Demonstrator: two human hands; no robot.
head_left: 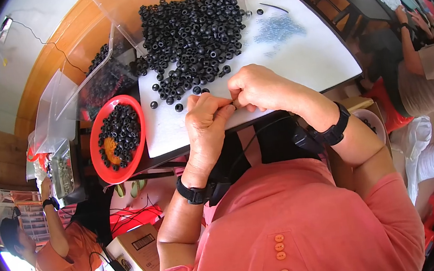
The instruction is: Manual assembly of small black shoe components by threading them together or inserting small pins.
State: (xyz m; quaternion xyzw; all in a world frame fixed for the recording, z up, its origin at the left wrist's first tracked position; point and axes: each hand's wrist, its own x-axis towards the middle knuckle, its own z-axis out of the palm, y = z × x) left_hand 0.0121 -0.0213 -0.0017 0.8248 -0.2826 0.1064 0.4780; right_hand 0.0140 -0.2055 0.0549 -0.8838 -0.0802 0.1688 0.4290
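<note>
While the left hand (207, 119) and right hand (260, 86) pinch a small dark piece (235, 104) over the bench's (320, 54) near edge, light pressure should keep it aligned; black beads (190, 37) heap toward the far edge.

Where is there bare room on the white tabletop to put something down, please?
The white tabletop is bare at right, between the thin blue pieces and its right edge. Another bare patch lies between the red bowl and the left hand. The top middle is crowded, under the heap of black beads.
</note>
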